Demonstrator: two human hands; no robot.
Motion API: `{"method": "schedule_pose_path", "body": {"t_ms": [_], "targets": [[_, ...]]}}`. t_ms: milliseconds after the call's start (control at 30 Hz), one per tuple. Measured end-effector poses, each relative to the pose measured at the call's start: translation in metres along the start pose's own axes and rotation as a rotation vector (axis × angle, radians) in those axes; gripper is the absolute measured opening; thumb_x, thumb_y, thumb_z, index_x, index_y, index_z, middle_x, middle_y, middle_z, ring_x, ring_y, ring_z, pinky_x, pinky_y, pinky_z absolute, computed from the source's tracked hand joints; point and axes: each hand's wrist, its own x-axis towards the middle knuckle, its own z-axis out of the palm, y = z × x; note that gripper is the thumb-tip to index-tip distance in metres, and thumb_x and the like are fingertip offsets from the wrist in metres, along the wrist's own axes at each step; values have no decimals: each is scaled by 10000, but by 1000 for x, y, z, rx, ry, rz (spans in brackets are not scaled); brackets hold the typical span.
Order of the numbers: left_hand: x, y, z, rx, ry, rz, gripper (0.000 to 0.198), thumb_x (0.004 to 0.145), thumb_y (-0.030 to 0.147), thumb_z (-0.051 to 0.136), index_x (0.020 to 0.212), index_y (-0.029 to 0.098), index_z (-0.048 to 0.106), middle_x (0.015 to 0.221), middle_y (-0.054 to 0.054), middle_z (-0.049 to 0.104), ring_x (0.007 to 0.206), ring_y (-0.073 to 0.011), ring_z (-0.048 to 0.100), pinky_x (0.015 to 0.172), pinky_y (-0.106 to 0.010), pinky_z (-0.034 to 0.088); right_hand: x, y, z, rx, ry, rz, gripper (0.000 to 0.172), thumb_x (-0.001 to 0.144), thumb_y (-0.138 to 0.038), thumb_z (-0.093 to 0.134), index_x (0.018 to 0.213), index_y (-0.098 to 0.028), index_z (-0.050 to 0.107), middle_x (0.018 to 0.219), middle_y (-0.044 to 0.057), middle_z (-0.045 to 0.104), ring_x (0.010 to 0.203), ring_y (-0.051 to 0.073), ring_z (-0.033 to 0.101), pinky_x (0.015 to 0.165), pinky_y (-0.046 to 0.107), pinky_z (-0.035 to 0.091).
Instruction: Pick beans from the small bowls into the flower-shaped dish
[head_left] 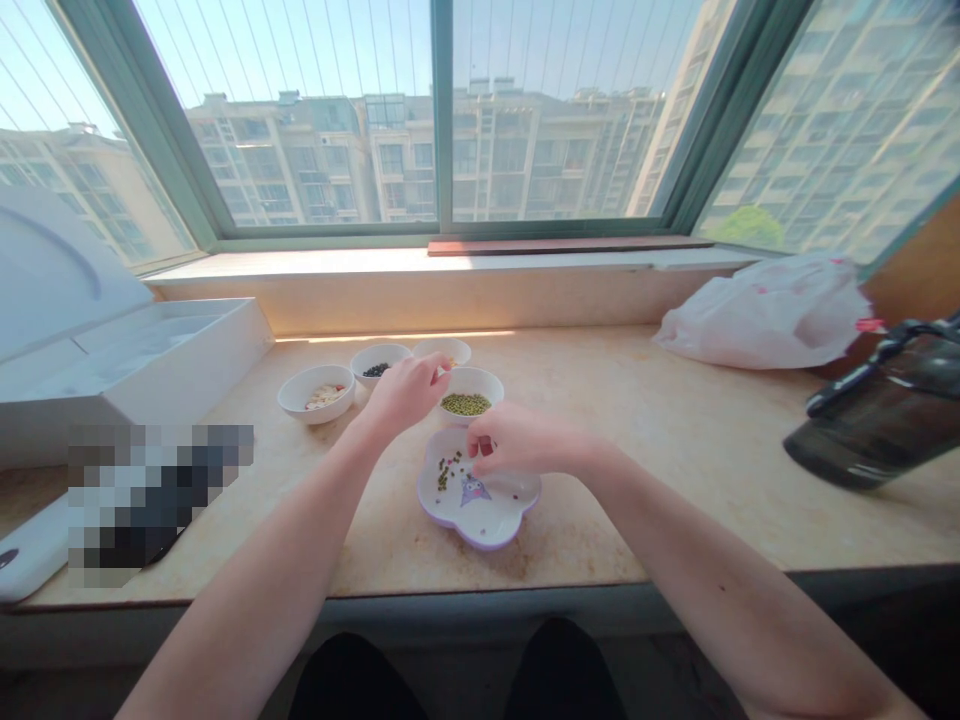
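Pinching left hand beside the mung bean bowl, right hand closed over flower-shaped plate

Pixelated blur over a dark-and-white object on the table, its kind impossible to tell. Contents of the rear white bowl half hidden behind the left hand. Dark jug cut off by the right edge; anything pinched in the right hand too small to tell.

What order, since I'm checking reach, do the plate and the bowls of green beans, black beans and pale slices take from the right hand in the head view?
Right hand, nearest first:
1. Flower-shaped plate, beneath it.
2. Green bean bowl, just behind it.
3. Black bean bowl, farther back left.
4. Pale slices bowl, farthest left.
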Motion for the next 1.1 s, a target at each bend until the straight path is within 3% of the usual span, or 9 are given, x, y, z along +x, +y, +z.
{"method": "schedule_pose_path", "body": {"t_ms": [200, 500, 633, 733, 800, 933, 1100], "targets": [[-2, 0, -1, -17, -22, 10, 266, 956, 299, 482, 1027, 226, 728, 896, -54, 754, 837, -219, 686, 758, -306, 497, 3, 1, 12, 117, 6, -67, 103, 695, -183, 799, 654, -224, 713, 658, 10, 640, 636, 167, 591, 602, 316, 451], [-7, 5, -6, -48, -53, 15, 263, 934, 258, 481, 991, 215, 733, 883, -56, 755, 818, -206, 677, 734, -290, 479, 6, 3, 16, 168, -46, -26, 184, 737, -121, 718, 597, -237, 689, 647, 7, 669, 586, 161, 583, 560, 314, 438], [-9, 7, -10, -39, -74, 27, 278, 930, 250, 471, 961, 213, 744, 873, -61, 748, 751, -193, 657, 703, -290, 468, 5, -1, 15, 94, -87, -31, 162, 782, -151, 680, 641, -231, 675, 694, 9, 680, 629, 153, 588, 573, 297, 422], [-12, 8, -13, -21, -99, 73, 270, 916, 254, 478, 898, 198, 741, 802, -55, 731, 692, -176, 630, 659, -280, 436, 2, -5, 6, 162, -97, -86, 128, 847, -198, 632, 723, -222, 644, 741, -1, 673, 669, 141, 585, 580, 274, 407], [-14, 9, -16, -19, -117, 118, 258, 908, 278, 494, 856, 192, 732, 758, -50, 712, 662, -167, 610, 626, -275, 407, 0, -5, -2, 276, -30, -105, 121, 901, -243, 581, 788, -217, 613, 742, -8, 647, 663, 133, 564, 583, 263, 405], [-20, 13, -22, 0, -178, 220, 286, 903, 293, 485, 740, 188, 694, 688, -45, 665, 604, -153, 557, 580, -279, 352, 4, 3, -10, 480, 221, -105, 128, 954, -321, 521, 909, -208, 562, 734, -19, 610, 625, 122, 531, 573, 251, 394], [-32, 22, -30, -4, -309, 274, 259, 872, 223, 464, 750, 203, 693, 670, -32, 645, 589, -151, 524, 587, -297, 359, 15, 18, -6, 294, 493, 35, 129, 966, -302, 500, 927, -201, 571, 700, -21, 625, 624, 134, 533, 605, 263, 358]]}}
